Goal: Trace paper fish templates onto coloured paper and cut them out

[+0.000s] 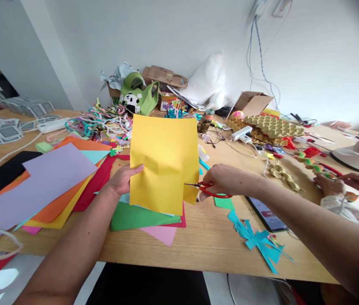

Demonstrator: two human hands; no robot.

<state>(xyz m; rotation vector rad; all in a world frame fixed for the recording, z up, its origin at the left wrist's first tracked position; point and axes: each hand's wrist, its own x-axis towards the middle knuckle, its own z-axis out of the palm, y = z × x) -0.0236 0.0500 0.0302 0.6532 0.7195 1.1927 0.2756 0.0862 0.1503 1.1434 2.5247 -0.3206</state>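
A yellow sheet of paper (163,156) is held up over the table, slightly creased in the middle. My left hand (125,178) grips its left edge, thumb on the front. My right hand (215,180) is closed around red-handled scissors (219,195), whose blades meet the sheet's lower right part, where a cut strip hangs apart. Beneath the sheet lie green paper (141,218) and pink paper (162,234). Blue paper scraps (257,239) and a small green piece (224,201) rest to the right.
Coloured sheets (45,178) spread across the left side of the wooden table (198,258). Pipe cleaners (109,120), a green bag (139,95) and egg cartons (271,125) stand behind. A phone (268,214) lies under my right forearm. Another person's hands (328,184) work at far right.
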